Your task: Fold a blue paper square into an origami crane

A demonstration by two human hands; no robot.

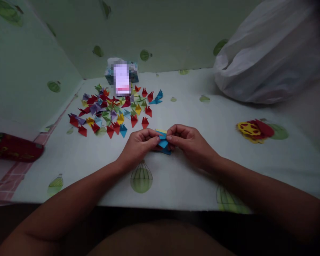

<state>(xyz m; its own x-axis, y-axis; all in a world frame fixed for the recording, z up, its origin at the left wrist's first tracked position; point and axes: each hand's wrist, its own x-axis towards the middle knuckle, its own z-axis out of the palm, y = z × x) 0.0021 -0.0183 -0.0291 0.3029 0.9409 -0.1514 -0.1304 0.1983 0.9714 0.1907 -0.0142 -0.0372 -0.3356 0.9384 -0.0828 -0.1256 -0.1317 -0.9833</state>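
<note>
A small piece of blue folded paper (pixel 163 143) is pinched between the thumbs and fingertips of both hands, above the middle of the table. My left hand (pixel 140 142) grips its left side. On its right side, my right hand (pixel 188 141) is closed the same way. Under the fingers lie more paper pieces (pixel 164 151), mostly hidden, with blue and yellow edges showing. Many folded paper cranes (pixel 110 110) in red, blue, yellow, green and purple are spread beyond my left hand.
A phone (pixel 122 76), blurred out, leans on a tissue box (pixel 134 72) behind the cranes. At the back right rests a large white plastic bag (pixel 258 60). Red and yellow cut-out pieces (pixel 253 128) lie to the right. A dark red cylinder (pixel 16 147) lies at the left edge.
</note>
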